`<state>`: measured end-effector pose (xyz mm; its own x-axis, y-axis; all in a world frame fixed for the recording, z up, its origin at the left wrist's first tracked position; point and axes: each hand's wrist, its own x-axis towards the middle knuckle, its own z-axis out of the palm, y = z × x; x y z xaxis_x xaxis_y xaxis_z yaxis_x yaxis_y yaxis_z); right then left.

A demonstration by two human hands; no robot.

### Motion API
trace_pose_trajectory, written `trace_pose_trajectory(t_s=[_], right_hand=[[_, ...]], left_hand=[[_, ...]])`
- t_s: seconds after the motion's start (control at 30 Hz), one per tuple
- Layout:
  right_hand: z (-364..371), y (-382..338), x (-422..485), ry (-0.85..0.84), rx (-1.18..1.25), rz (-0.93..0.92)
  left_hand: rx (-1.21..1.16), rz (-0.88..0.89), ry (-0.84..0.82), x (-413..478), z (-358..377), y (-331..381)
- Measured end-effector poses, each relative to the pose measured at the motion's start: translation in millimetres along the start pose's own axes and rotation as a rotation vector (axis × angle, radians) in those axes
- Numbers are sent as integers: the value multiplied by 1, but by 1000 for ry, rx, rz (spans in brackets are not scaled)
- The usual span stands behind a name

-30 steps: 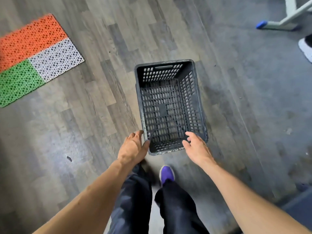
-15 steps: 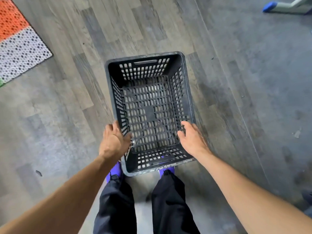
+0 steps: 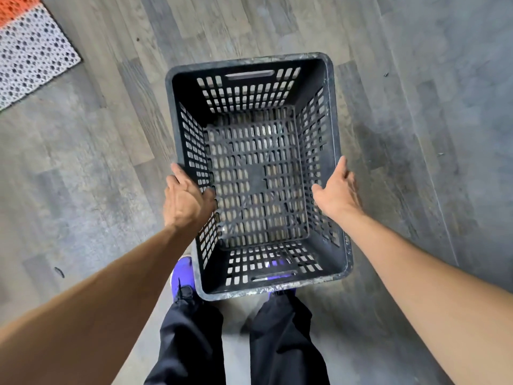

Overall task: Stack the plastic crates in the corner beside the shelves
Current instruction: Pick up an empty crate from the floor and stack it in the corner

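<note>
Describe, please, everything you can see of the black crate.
The crate is black, seemingly hard plastic, rectangular and open at the top, with nothing inside. Its walls and bottom are pierced with rows of small slots, and each short wall has one long handle slot. The rim is scuffed with pale marks. It sits level above the grey wooden floor, in front of the person's legs. The left hand closes over the left rim; the right hand lies on the right rim, fingers outside.
</note>
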<state>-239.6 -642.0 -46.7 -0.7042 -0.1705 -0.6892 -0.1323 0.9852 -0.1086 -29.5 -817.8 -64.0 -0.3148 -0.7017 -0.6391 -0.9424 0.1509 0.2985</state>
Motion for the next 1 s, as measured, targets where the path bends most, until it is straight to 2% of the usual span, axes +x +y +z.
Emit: trace_pose_trajectory(t_s=[0.17,0.27,0.4,0.5,0.57,0.8,1.0], right_hand=[[-21,2,9,-35,122,76],[-39,7,-3,-73,111,41],[-68,8,-44,-77,54,-52],[-81,1,-71,-47,46,-107],[-102,-2,-102,-50,50,-172],[-173,-47,-217,-84,63,-383],[-197,-98,-303,36,-55,-569]], left_hand=[[-105,-26,24,4,-16,-7],[-41,-66,50,-11,-33,-7],[-15,-11,123,-55,-73,-11],[62,-18,139,-83,-102,-9],[14,-46,190,-121,-131,-9],[-65,-240,377,-252,-220,-28],[-159,-379,504,-353,-262,-61]])
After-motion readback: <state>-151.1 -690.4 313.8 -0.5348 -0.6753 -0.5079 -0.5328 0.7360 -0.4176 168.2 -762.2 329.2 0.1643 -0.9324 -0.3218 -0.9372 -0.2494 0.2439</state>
